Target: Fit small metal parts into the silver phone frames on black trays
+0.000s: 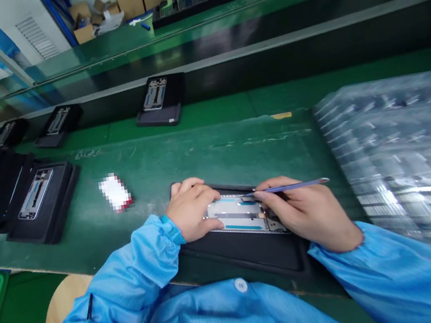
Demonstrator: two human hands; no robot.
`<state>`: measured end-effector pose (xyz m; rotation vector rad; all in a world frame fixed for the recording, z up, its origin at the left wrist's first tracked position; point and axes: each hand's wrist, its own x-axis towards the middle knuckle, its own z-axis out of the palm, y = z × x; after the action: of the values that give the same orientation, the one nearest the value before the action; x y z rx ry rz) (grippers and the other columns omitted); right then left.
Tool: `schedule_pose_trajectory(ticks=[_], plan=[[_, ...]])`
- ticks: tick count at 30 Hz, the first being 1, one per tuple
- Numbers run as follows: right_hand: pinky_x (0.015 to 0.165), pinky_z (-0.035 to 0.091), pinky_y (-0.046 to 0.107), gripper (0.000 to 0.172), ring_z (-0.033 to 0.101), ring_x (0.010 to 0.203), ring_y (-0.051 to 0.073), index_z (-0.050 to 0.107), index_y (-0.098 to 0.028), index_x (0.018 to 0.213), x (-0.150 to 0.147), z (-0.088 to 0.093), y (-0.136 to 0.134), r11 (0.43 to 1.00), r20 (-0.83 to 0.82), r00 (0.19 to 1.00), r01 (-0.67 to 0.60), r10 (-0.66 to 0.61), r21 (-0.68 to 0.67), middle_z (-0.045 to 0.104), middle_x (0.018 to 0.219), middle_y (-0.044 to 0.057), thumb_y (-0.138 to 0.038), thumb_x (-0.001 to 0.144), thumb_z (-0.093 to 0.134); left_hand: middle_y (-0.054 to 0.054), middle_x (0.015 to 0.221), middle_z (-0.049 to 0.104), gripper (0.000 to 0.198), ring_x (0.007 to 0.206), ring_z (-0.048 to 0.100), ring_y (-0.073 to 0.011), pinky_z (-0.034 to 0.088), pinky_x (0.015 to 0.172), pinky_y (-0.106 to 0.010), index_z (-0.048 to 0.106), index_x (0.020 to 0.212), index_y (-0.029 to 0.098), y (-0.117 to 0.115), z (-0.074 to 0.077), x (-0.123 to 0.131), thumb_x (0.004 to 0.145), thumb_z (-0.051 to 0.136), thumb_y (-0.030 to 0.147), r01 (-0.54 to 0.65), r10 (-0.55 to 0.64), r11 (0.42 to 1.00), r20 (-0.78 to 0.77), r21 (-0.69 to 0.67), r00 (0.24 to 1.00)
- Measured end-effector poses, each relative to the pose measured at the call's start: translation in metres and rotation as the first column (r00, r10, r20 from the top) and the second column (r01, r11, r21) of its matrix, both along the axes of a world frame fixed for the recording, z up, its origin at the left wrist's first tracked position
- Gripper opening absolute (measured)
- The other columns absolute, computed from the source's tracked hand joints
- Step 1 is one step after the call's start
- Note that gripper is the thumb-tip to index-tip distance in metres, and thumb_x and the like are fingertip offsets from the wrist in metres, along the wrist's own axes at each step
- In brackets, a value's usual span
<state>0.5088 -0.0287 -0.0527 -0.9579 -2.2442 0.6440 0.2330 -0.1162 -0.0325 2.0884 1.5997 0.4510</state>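
A phone frame (239,214) with blue strips and a dark strip along its middle lies in a black foam tray (248,256) in front of me. My left hand (193,210) grips the left end of the frame, thumb on the near edge and fingers on the far edge. Between the thumb and fingers of my right hand (306,210) is a slim purple-grey tool, which looks like tweezers (299,185). Its tip touches or hovers just over the frame near the far blue strip; I cannot tell which. My right hand covers the frame's right end.
Clear plastic trays (404,167) are stacked at the right. Another phone frame (36,194) lies in a black tray at the left. More trayed frames stand along the back, one being a phone frame (155,94). A blurred white-and-red item (115,192) lies left of my hands.
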Motion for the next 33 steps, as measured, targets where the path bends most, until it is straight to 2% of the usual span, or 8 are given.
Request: schedule_pose_trajectory(ticks=[6, 10, 14, 19, 26, 31, 33], plan=[[0.070, 0.057, 0.030, 0.027, 0.079, 0.076, 0.018, 0.077, -0.025, 0.089, -0.001, 0.000, 0.000, 0.999, -0.002, 0.999, -0.035, 0.035, 0.041, 0.085, 0.098, 0.003, -0.035, 0.110, 0.064, -0.009, 0.136, 0.080, 0.059, 0.154, 0.052, -0.0408, 0.036, 0.121, -0.062, 0.073, 0.126, 0.028, 0.001, 0.001, 0.000, 0.078, 0.103, 0.042, -0.007, 0.007, 1.000, -0.002, -0.007, 1.000], [0.071, 0.058, 0.031, 0.027, 0.080, 0.077, 0.019, 0.077, -0.025, 0.092, -0.002, 0.000, -0.003, 0.998, 0.019, 0.999, -0.044, 0.043, 0.037, 0.085, 0.097, 0.003, -0.037, 0.111, 0.062, -0.009, 0.137, 0.080, 0.059, 0.154, 0.053, -0.0407, 0.036, 0.121, -0.063, 0.073, 0.126, 0.028, 0.001, 0.001, 0.000, 0.077, 0.103, 0.041, -0.009, 0.009, 1.000, 0.005, -0.007, 1.000], [0.074, 0.061, 0.035, 0.031, 0.078, 0.076, 0.022, 0.080, -0.026, 0.101, -0.004, 0.001, -0.005, 1.000, 0.056, 0.998, -0.015, 0.016, -0.022, 0.085, 0.094, 0.004, -0.045, 0.112, 0.058, -0.008, 0.135, 0.080, 0.056, 0.154, 0.052, -0.0404, 0.036, 0.122, -0.063, 0.073, 0.124, 0.029, 0.000, 0.001, 0.000, 0.078, 0.103, 0.041, -0.007, 0.007, 1.000, 0.015, -0.014, 1.000], [0.072, 0.060, 0.035, 0.034, 0.073, 0.065, 0.020, 0.079, -0.026, 0.098, -0.006, 0.004, -0.005, 0.999, 0.066, 0.998, 0.025, -0.022, -0.041, 0.083, 0.090, 0.004, -0.047, 0.111, 0.056, -0.007, 0.136, 0.080, 0.055, 0.156, 0.051, -0.0403, 0.036, 0.122, -0.062, 0.074, 0.125, 0.029, 0.000, 0.002, 0.000, 0.079, 0.102, 0.040, -0.005, 0.005, 1.000, 0.014, -0.027, 1.000], [0.075, 0.060, 0.035, 0.032, 0.073, 0.066, 0.020, 0.077, -0.026, 0.096, -0.012, 0.005, -0.006, 0.997, 0.057, 0.997, 0.061, -0.058, -0.044, 0.082, 0.085, 0.003, -0.047, 0.111, 0.057, -0.007, 0.136, 0.080, 0.054, 0.155, 0.051, -0.0401, 0.036, 0.123, -0.061, 0.073, 0.125, 0.030, 0.001, 0.002, -0.001, 0.080, 0.102, 0.042, 0.000, 0.000, 1.000, 0.012, -0.021, 1.000], [0.080, 0.064, 0.041, 0.023, 0.078, 0.078, 0.025, 0.074, -0.028, 0.093, 0.005, 0.009, -0.007, 0.994, -0.035, 0.994, 0.106, -0.106, -0.009, 0.081, 0.093, 0.005, -0.042, 0.108, 0.062, -0.007, 0.136, 0.080, 0.056, 0.155, 0.052, -0.0398, 0.038, 0.123, -0.062, 0.074, 0.125, 0.029, -0.001, -0.002, -0.001, 0.078, 0.102, 0.042, -0.011, 0.010, 1.000, 0.033, 0.004, 0.999], [0.086, 0.066, 0.047, 0.011, 0.080, 0.092, 0.029, 0.073, -0.030, 0.101, 0.020, 0.014, -0.016, 0.996, -0.077, 0.996, 0.058, -0.053, 0.064, 0.080, 0.103, 0.007, -0.035, 0.106, 0.065, -0.007, 0.134, 0.080, 0.051, 0.153, 0.054, -0.0385, 0.040, 0.124, -0.061, 0.074, 0.122, 0.029, -0.003, -0.006, -0.001, 0.080, 0.100, 0.043, -0.049, 0.045, 0.997, 0.074, 0.053, 0.996]])
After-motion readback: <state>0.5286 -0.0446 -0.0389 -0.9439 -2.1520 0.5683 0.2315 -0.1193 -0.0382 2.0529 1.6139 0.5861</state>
